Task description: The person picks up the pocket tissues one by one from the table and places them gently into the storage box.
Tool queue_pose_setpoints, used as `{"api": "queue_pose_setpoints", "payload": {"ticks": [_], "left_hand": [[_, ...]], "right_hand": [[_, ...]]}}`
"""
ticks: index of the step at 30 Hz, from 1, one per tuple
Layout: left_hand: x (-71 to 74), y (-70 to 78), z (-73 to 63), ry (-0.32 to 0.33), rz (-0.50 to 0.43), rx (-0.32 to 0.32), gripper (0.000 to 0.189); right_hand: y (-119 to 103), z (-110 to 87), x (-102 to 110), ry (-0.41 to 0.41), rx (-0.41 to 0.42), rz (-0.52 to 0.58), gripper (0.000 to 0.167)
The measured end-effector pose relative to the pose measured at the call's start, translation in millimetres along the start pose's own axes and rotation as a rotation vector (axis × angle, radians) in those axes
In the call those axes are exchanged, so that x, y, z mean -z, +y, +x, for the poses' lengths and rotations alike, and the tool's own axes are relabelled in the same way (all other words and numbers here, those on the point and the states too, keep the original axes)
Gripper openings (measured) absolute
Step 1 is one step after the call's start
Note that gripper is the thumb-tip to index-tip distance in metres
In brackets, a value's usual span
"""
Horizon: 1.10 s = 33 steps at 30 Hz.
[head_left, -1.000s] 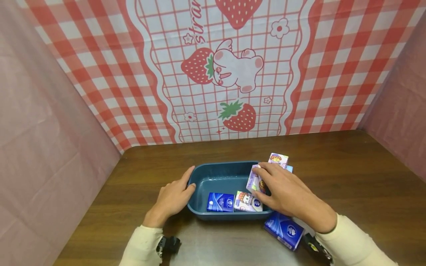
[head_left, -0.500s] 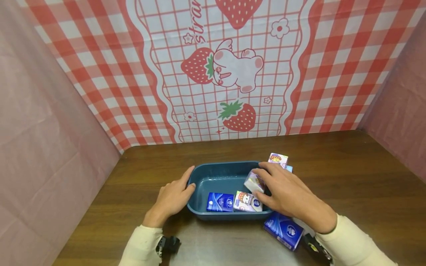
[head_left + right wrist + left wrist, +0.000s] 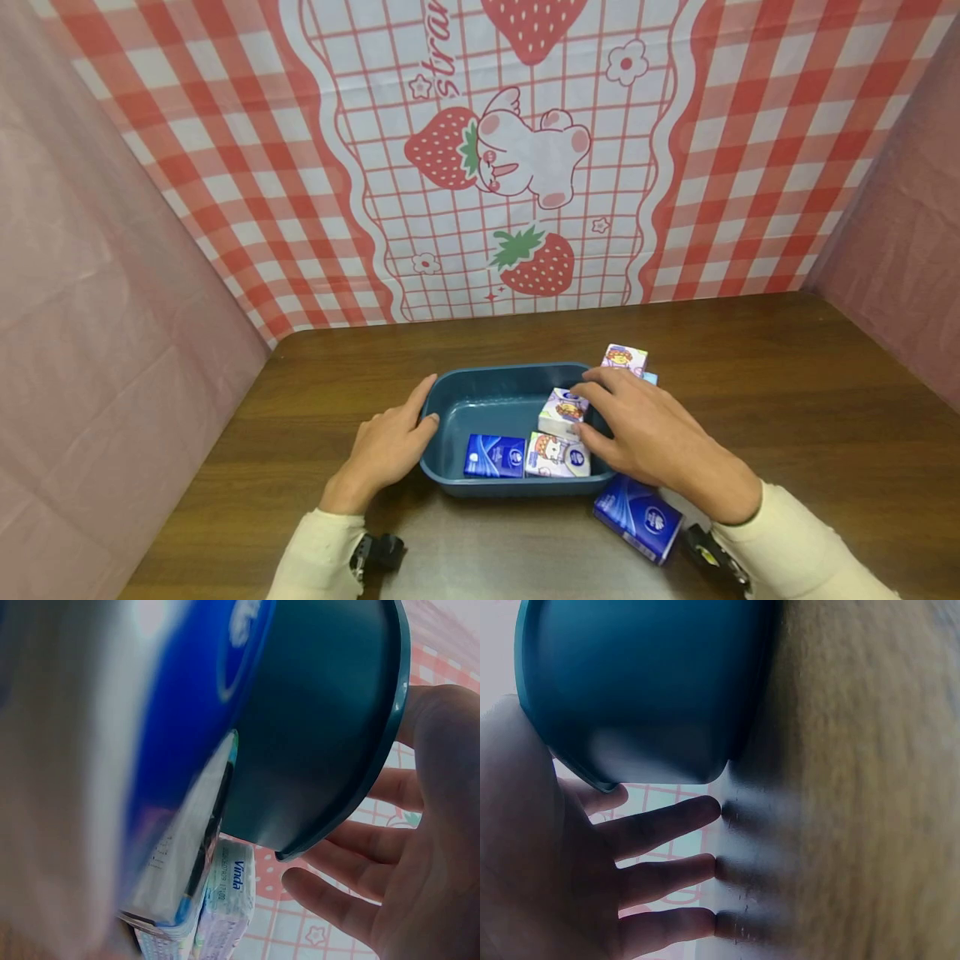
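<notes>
In the head view a dark teal basin [image 3: 480, 488] stands on the table. My left hand [image 3: 386, 446] rests at its left end, thumb on the rim; in the left wrist view several fingers [image 3: 664, 829] stretch straight below the basin. My right hand [image 3: 637, 421] reaches over the right rim and pinches a small patterned tissue pack [image 3: 561, 408] between thumb and fingers. That pack lies face up inside, behind another patterned tissue pack [image 3: 553, 455]. Left of them lies a blue tissue pack [image 3: 493, 457].
Outside the basin, a blue tissue pack [image 3: 641, 518] lies by its near right corner. More packs, including a patterned one [image 3: 625, 358], lie behind my right hand, partly hidden. A strawberry-print cloth [image 3: 525, 167] hangs behind the table [image 3: 787, 375].
The pack in my right hand has tipped from upright to face up and moved slightly left and lower in the basin. My left hand keeps its place on the rim.
</notes>
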<state>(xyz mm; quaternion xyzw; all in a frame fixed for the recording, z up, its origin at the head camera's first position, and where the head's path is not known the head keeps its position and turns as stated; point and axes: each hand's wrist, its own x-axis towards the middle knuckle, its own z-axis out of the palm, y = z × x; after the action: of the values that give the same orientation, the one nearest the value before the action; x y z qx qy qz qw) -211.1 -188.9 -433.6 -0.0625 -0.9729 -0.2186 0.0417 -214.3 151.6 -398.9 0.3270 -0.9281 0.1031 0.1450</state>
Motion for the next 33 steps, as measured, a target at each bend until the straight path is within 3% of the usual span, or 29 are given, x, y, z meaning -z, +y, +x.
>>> {"api": "queue_pose_setpoints", "payload": {"ticks": [20,33], "left_hand": [[0.2,1.0,0.1,-0.014,-0.014,0.017,0.06],[0.3,0.4,0.2,-0.017,-0.02,0.014,0.06]], "right_hand": [[5,-0.1,8,0.013,-0.041,0.01,0.04],[16,-1.9,12,0.101,-0.023,-0.004,0.033]]}}
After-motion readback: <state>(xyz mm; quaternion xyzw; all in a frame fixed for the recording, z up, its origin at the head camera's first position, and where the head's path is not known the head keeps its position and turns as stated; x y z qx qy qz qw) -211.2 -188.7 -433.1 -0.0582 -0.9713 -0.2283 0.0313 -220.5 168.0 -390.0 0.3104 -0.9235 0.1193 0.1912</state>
